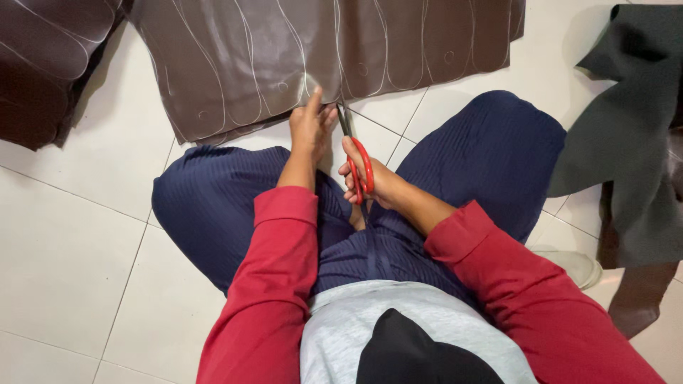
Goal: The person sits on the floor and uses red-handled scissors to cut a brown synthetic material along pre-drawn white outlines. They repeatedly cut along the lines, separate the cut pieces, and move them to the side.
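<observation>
red sleeves reach toward twelve o'clock, where the left hand (310,126) pinches the near edge of the brown sheet (284,57) and the right hand (370,179), just beside it, grips red scissors (353,146) pointing at that edge.

Lighting: bright, even, diffuse, apparently from overhead. The glossy white ceramic floor tiles (71,256) reflect softly, with no hard hotspots. The dark brown leatherette sheet marked with white curved lines (235,64) carries a mild sheen along its folds. Shadows are short and soft-edged: a faint grey one lies under the sheet's lower edge, another beside the dark grey fabric piece (626,128) at the right. Focus is sharp across the centre; the white lines read clearly. Slight softness toward the corners. No motion blur on the red-handled scissors (359,167). Straight tile joints show little edge distortion.
</observation>
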The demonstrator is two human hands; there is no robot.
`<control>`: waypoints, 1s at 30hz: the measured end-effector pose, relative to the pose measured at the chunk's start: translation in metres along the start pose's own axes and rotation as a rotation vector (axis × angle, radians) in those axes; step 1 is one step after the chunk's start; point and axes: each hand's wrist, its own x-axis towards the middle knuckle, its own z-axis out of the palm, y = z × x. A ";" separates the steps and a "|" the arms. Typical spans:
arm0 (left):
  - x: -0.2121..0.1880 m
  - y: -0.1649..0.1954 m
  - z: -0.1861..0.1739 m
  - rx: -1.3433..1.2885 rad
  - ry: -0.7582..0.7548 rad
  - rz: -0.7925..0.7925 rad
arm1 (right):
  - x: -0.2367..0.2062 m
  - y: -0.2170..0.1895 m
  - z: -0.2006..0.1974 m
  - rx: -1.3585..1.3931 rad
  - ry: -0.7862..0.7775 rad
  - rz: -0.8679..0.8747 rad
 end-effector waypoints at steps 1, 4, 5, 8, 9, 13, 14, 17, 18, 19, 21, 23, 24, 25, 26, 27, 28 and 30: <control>0.001 -0.001 0.004 0.043 0.004 0.018 | 0.000 -0.001 -0.001 0.002 0.000 -0.009; 0.005 -0.005 0.010 0.140 -0.020 0.062 | 0.002 -0.002 -0.002 0.032 0.023 -0.057; 0.007 -0.005 0.010 0.167 -0.034 0.075 | 0.002 -0.003 -0.003 0.038 0.025 -0.084; 0.011 -0.005 0.007 0.385 0.028 0.119 | 0.004 -0.003 -0.004 0.029 0.057 -0.137; 0.012 -0.005 0.007 0.313 0.020 0.105 | 0.005 -0.002 -0.004 0.009 0.083 -0.137; 0.011 -0.003 0.011 0.083 -0.048 0.055 | 0.005 -0.006 -0.005 0.047 0.103 -0.093; 0.010 -0.001 0.013 0.039 -0.075 0.043 | 0.003 -0.007 -0.006 0.030 0.084 -0.058; 0.011 0.012 0.020 0.375 -0.105 0.340 | -0.008 -0.007 -0.010 -0.011 -0.007 -0.007; 0.010 0.018 0.022 0.409 -0.079 0.332 | -0.014 -0.004 -0.009 -0.019 -0.062 -0.019; 0.010 0.026 0.024 0.443 -0.053 0.326 | -0.018 -0.002 -0.009 -0.029 -0.118 -0.031; 0.007 0.039 0.027 0.495 -0.008 0.326 | -0.023 0.000 -0.005 0.012 -0.088 -0.069; 0.003 0.048 0.032 0.534 0.024 0.340 | -0.021 -0.003 -0.003 0.043 -0.065 -0.106; 0.001 0.049 0.034 0.532 0.038 0.332 | -0.018 -0.007 -0.003 0.052 -0.055 -0.123; -0.001 0.049 0.037 0.530 0.052 0.322 | -0.015 -0.009 -0.003 0.062 -0.043 -0.138; -0.004 0.047 0.039 0.527 0.067 0.311 | -0.011 -0.013 -0.002 0.051 -0.033 -0.129; -0.005 0.045 0.040 0.523 0.082 0.285 | -0.005 -0.017 -0.002 0.040 -0.023 -0.119; -0.007 0.043 0.042 0.518 0.098 0.260 | 0.000 -0.022 -0.002 0.027 -0.012 -0.110; -0.007 0.039 0.043 0.533 0.129 0.247 | 0.010 -0.031 -0.002 0.034 -0.004 -0.137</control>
